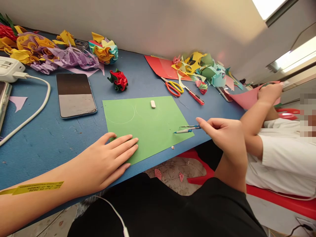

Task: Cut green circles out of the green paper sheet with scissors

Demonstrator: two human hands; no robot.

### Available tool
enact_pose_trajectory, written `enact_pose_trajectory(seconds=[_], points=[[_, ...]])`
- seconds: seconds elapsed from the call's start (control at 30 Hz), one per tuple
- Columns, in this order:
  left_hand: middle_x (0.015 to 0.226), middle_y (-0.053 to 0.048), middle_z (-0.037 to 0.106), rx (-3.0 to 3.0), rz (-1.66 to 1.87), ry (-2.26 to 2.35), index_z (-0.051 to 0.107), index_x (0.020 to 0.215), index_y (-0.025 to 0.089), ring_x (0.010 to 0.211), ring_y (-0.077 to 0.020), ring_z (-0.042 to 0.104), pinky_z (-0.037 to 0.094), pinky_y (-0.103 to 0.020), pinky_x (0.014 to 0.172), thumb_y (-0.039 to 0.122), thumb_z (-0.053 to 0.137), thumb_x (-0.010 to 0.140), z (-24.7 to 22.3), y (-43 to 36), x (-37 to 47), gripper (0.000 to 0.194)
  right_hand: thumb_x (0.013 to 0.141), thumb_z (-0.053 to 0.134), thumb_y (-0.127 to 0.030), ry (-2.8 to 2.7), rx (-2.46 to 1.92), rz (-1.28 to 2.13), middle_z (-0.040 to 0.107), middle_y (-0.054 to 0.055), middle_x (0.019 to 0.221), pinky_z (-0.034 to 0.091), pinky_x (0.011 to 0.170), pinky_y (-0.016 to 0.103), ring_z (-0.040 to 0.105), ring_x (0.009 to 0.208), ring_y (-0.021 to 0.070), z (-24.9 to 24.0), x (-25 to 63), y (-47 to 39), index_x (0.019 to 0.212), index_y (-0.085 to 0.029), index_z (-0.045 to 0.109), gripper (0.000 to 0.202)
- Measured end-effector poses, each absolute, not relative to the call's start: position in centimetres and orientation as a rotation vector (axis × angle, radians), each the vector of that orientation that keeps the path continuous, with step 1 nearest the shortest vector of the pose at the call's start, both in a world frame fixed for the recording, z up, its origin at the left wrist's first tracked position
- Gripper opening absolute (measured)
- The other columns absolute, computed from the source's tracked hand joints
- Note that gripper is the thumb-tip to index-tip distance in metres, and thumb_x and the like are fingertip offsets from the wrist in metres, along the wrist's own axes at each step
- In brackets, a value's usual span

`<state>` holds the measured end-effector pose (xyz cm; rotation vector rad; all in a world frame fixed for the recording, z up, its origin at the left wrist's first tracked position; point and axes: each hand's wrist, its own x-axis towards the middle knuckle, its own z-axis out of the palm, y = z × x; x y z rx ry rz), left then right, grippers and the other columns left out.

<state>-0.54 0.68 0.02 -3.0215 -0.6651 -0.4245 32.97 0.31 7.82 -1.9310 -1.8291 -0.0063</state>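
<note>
A sheet of green paper [148, 131] lies on the blue table, with two faint pencil circles drawn near its far edge. My left hand [116, 154] rests flat on the sheet's near-left corner, fingers stretched out. In my right hand [222, 135] a drawing compass [184, 131] is pinched by its top. The compass is tilted low, its two legs pointing left over the right part of the paper; whether a tip touches the sheet I cannot tell. A small white eraser [153, 104] sits on the paper near the second circle.
Behind the paper are a red and green paper flower [118, 80], scissors [172, 87] and a red-handled cutter [196, 96]. Left lie a phone [75, 95] and a white cable [46, 98]. Paper scraps [74, 59] line the wall. A person [283, 158] works at right with pink paper.
</note>
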Motion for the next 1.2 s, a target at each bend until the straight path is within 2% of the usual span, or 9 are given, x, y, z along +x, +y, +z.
enact_pose_trajectory(seconds=[0.33,0.5,0.63,0.73,0.83,1.03,1.13,1.2], points=[[0.141,-0.009,0.055,-3.032,-0.441,-0.730,0.055,0.131,0.015,0.128,-0.0270,0.052,0.035,-0.047,0.098,0.026,0.037,0.099,-0.2,0.5,-0.2,0.039,0.085,0.061,-0.041,-2.055,-2.030,-0.042,0.019,-0.002,0.056,0.018,0.046,0.030,0.017,0.054,0.0127,9.2,34.0,0.4,0.051,-0.019,0.027,0.053],[0.141,-0.009,0.056,-3.011,-0.433,-0.695,0.055,0.131,0.013,0.128,-0.0272,0.052,0.035,-0.047,0.098,0.026,0.037,0.098,-0.3,0.6,-0.4,0.039,0.086,0.058,-0.048,-2.147,-2.125,-0.061,0.021,-0.003,0.053,0.022,0.048,0.029,0.019,0.053,0.0125,9.9,34.9,0.6,0.049,-0.019,0.031,0.054],[0.140,-0.008,0.056,-3.001,-0.445,-0.700,0.056,0.130,0.013,0.127,-0.0268,0.052,0.035,-0.047,0.098,0.026,0.036,0.099,-0.3,0.6,-0.4,0.039,0.086,0.056,-0.055,-2.190,-2.211,-0.093,0.029,-0.003,0.048,0.026,0.050,0.028,0.027,0.050,0.0123,10.5,35.9,1.2,0.050,-0.019,0.039,0.054],[0.141,-0.008,0.056,-3.004,-0.456,-0.702,0.056,0.130,0.014,0.128,-0.0266,0.052,0.035,-0.047,0.098,0.027,0.036,0.099,-0.5,0.6,-0.3,0.040,0.087,0.056,-0.056,-2.235,-2.209,-0.150,0.040,-0.002,0.046,0.029,0.052,0.029,0.037,0.049,0.0138,10.6,36.6,2.1,0.052,-0.020,0.051,0.050],[0.140,-0.009,0.056,-3.004,-0.469,-0.695,0.056,0.130,0.014,0.127,-0.0268,0.052,0.035,-0.047,0.097,0.027,0.036,0.099,-0.6,0.6,-0.3,0.039,0.087,0.058,-0.052,-2.289,-2.138,-0.287,0.052,-0.001,0.049,0.032,0.053,0.029,0.045,0.049,0.0160,10.4,36.8,2.8,0.061,-0.020,0.062,0.041],[0.140,-0.009,0.056,-3.006,-0.477,-0.690,0.055,0.130,0.014,0.127,-0.0270,0.052,0.035,-0.047,0.097,0.026,0.036,0.098,-0.6,0.5,-0.4,0.039,0.090,0.060,-0.041,-2.418,-1.803,-0.546,0.070,0.006,0.067,0.040,0.057,0.030,0.063,0.060,0.0218,9.7,36.6,3.8,0.074,-0.019,0.069,0.030],[0.140,-0.009,0.056,-3.002,-0.471,-0.689,0.055,0.130,0.013,0.127,-0.0272,0.052,0.035,-0.047,0.096,0.027,0.036,0.099,-0.6,0.5,-0.4,0.040,0.091,0.061,-0.033,-2.438,-1.629,-0.547,0.075,0.008,0.079,0.046,0.062,0.030,0.069,0.070,0.0242,9.3,36.9,4.5,0.085,-0.018,0.073,0.021],[0.140,-0.009,0.056,-2.997,-0.467,-0.689,0.055,0.130,0.013,0.127,-0.0271,0.052,0.036,-0.047,0.096,0.027,0.036,0.099,-0.6,0.5,-0.4,0.040,0.090,0.063,-0.030,-2.412,-1.584,-0.506,0.076,0.007,0.078,0.047,0.061,0.031,0.070,0.068,0.0241,9.2,37.0,4.7,0.087,-0.018,0.075,0.018]])
